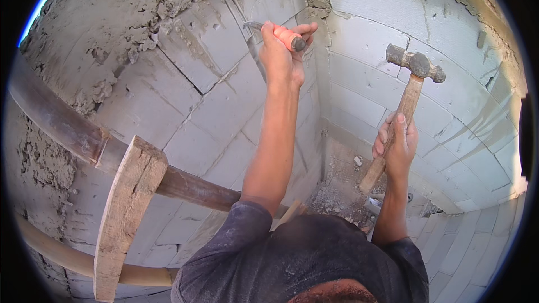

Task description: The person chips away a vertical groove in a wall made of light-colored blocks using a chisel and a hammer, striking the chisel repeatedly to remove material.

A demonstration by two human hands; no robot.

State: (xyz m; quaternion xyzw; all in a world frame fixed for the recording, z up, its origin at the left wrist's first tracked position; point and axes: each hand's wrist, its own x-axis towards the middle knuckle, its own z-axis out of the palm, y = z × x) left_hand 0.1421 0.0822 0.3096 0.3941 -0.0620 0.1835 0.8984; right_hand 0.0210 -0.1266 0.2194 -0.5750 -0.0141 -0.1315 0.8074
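My left hand [279, 63] is wrapped round a chisel [287, 37] with an orange grip and a dark, blunt striking end facing me. Its steel tip points left to a narrow vertical groove [254, 50] in the grey block wall; whether it touches, I cannot tell. Off to the right, my right hand [397, 143] grips a hammer [410, 96] low on its worn wooden handle. The hammer's dusty metal head is raised, well apart from the chisel.
Round poles [62, 118] run along the left wall, with a rough wooden board [126, 213] across them. Crumbly mortar [106, 39] coats the upper left. Another block wall [370, 50] meets it at the corner. Rubble [337, 191] covers the floor far below.
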